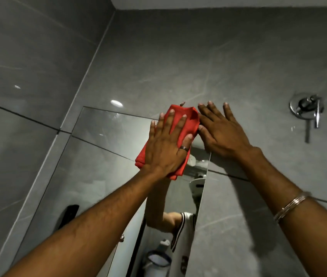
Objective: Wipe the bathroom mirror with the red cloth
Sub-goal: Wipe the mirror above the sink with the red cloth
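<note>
A frameless mirror hangs on the grey tiled wall, filling the lower middle of the view. A folded red cloth lies flat against the mirror's upper right corner. My left hand presses on the cloth with fingers spread; a ring is on the thumb. My right hand lies flat and open on the wall tile just right of the cloth, over the mirror's top right corner, its thumb touching the cloth's edge. A metal bangle circles my right forearm.
A chrome shower mixer valve with a lever sticks out of the wall at the upper right. The wall corner runs up on the left. The mirror reflects a black door handle, a bucket and part of a person's arm.
</note>
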The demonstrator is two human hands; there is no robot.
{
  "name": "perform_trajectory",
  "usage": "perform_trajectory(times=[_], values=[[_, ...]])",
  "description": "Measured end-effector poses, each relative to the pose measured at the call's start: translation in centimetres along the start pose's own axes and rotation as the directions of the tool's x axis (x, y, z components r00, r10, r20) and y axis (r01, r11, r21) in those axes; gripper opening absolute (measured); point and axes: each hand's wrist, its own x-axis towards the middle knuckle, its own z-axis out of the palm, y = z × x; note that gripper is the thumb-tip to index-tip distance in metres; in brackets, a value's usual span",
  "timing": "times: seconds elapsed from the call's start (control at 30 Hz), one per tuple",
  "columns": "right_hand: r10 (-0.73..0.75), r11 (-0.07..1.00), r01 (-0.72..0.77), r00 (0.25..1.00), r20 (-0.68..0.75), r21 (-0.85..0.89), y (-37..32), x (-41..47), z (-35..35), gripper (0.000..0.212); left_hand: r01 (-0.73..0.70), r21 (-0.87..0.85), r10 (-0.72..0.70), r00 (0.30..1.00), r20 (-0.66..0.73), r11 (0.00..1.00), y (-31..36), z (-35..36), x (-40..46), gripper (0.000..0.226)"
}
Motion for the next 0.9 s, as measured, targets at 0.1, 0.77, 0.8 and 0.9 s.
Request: perform_trajectory(times=[0.1,0.77,0.8,0.9], values=[[-0.078,0.997,0.078,0.996,0.031,-0.005,-0.7,2.7,-0.2,0.067,-0.008,0.016,0.009,0.999,-0.035,1.0,-2.5,-0.3,0.7,0.067],[-0.169,0.972,0.157,0.984,-0.057,-0.176,-12.3,16.2,4.9,0.065,0.211,-0.006,-0.21,0.972,-0.101,0.978,-23.5,-5.2,1.8,0.073],[-0.162,0.972,0.148,0.985,-0.063,-0.18,-12.7,16.4,5.0,0.066,0.211,-0.004,-0.21,0.971,-0.112,0.978,-24.3,-5.3,1.8,0.072],[-0.162,0.972,0.149,0.985,-0.061,-0.179,-12.9,16.4,4.9,0.067,0.272,-0.053,-0.277,0.949,-0.152,0.961,-26.9,-5.5,1.9,0.07]])
